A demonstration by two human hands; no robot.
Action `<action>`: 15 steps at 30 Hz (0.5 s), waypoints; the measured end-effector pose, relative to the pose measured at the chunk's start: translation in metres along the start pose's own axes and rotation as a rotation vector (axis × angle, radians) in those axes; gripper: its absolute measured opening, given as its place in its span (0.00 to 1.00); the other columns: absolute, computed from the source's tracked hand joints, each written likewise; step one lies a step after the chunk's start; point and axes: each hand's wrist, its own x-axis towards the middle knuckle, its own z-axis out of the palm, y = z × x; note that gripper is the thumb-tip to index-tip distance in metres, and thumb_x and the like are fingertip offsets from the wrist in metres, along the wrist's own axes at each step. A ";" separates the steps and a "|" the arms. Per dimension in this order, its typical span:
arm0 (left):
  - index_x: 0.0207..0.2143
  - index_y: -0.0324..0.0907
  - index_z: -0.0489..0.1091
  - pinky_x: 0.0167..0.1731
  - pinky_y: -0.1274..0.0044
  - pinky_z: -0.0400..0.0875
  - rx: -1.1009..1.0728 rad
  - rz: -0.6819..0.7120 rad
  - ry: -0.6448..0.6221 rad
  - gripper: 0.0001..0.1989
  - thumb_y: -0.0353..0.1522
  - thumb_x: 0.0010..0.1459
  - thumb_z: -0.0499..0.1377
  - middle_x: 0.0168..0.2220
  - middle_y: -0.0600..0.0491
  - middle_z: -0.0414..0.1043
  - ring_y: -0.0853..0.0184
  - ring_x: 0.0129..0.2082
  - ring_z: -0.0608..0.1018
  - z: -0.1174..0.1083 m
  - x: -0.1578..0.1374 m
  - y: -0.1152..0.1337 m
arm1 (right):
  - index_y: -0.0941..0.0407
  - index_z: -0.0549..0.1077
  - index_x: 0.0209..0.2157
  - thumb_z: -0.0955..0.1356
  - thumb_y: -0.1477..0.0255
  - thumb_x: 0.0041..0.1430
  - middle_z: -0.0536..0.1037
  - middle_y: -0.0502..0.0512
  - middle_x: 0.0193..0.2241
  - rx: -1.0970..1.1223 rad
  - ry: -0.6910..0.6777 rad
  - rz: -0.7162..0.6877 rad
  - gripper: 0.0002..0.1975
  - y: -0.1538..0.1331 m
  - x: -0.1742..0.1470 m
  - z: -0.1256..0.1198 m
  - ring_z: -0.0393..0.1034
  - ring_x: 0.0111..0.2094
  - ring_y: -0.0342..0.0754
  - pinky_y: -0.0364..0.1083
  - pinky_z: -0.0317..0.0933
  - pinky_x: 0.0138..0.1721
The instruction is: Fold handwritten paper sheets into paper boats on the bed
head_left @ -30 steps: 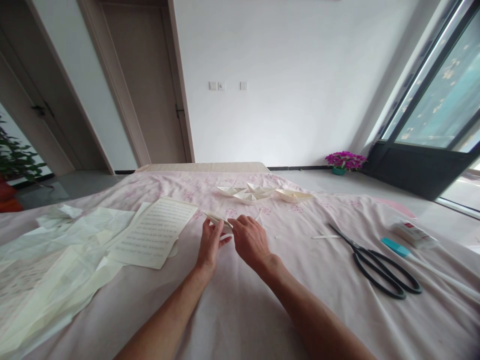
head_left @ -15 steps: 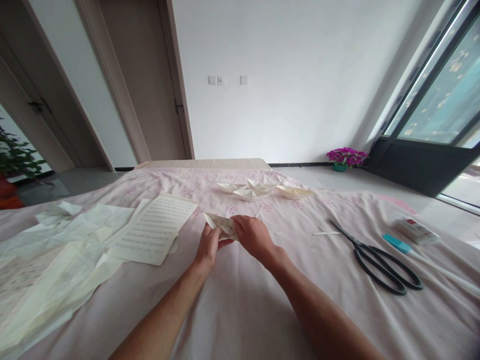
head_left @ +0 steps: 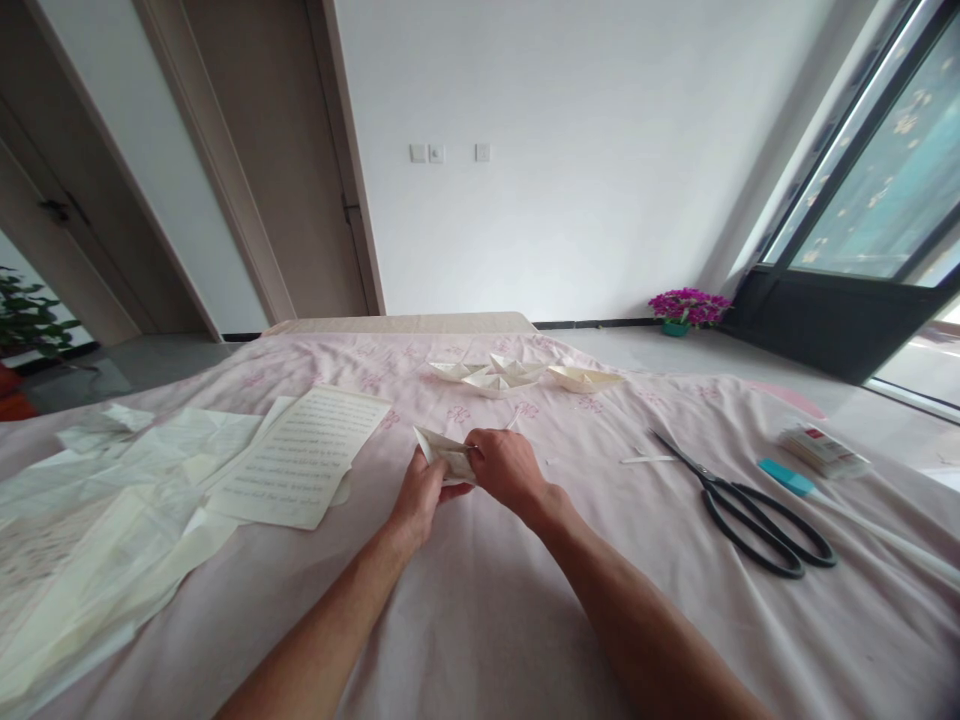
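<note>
A small piece of folded paper (head_left: 444, 446), cream with faint writing, is held between both hands above the cloth. My left hand (head_left: 421, 492) grips its left and lower side, thumb on top and fingers underneath. My right hand (head_left: 506, 465) pinches the right end, its fingers curled over and hiding that part. Beyond the hands stand several folded paper boats (head_left: 504, 375), with another paper boat (head_left: 585, 379) at their right. A handwritten sheet (head_left: 304, 460) lies left of my left hand.
Loose crumpled papers (head_left: 150, 530) spread over the left of the flowered cloth (head_left: 480, 620). Black-handled scissors (head_left: 750, 510) lie at right, beside a paper strip (head_left: 646, 459), a blue-ended tool (head_left: 785, 477) and a small box (head_left: 823, 450). Potted flowers (head_left: 690, 308) stand on the floor beyond.
The folded paper's near face has tilted and opened a little between my hands, the left thumb now pressing inside its fold. The whole view has shifted slightly.
</note>
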 end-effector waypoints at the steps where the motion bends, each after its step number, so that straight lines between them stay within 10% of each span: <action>1: 0.44 0.41 0.65 0.33 0.70 0.77 -0.003 0.000 0.000 0.18 0.26 0.47 0.55 0.40 0.48 0.75 0.63 0.37 0.78 0.000 0.000 -0.001 | 0.52 0.75 0.38 0.61 0.73 0.58 0.79 0.53 0.35 0.006 0.003 0.002 0.12 0.001 0.000 0.001 0.72 0.36 0.47 0.42 0.52 0.32; 15: 0.40 0.37 0.68 0.29 0.70 0.76 -0.091 -0.077 0.027 0.20 0.22 0.40 0.55 0.32 0.48 0.76 0.63 0.30 0.78 -0.008 0.010 -0.004 | 0.49 0.77 0.37 0.64 0.73 0.54 0.79 0.49 0.31 0.186 -0.020 0.024 0.12 0.009 0.003 -0.001 0.70 0.33 0.45 0.41 0.51 0.30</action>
